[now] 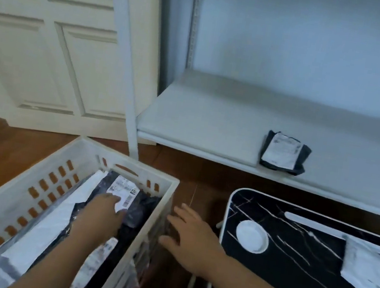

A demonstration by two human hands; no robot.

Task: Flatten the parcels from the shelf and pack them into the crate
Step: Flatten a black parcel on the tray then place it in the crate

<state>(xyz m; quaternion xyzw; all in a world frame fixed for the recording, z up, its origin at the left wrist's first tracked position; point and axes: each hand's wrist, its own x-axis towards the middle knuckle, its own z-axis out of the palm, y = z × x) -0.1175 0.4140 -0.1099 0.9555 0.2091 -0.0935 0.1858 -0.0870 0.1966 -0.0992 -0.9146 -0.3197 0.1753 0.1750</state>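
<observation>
A white slotted crate (64,149) stands on the floor at lower left, holding several flat parcels, dark and white. My left hand (102,212) is inside the crate, pressing down on a dark parcel with a white label (123,189). Just right of the crate's right wall, my right hand (191,235) hovers with fingers spread and holds nothing. One small dark parcel with a white label (283,153) lies on the white shelf (199,120) at the back. A white parcel (370,267) lies on the black marbled table top.
A black marbled low table (292,245) with a white round recess (251,235) fills the lower right. The shelf's white upright (130,73) stands behind the crate. A white panelled door (52,37) is at back left. Brown wooden floor lies between crate and table.
</observation>
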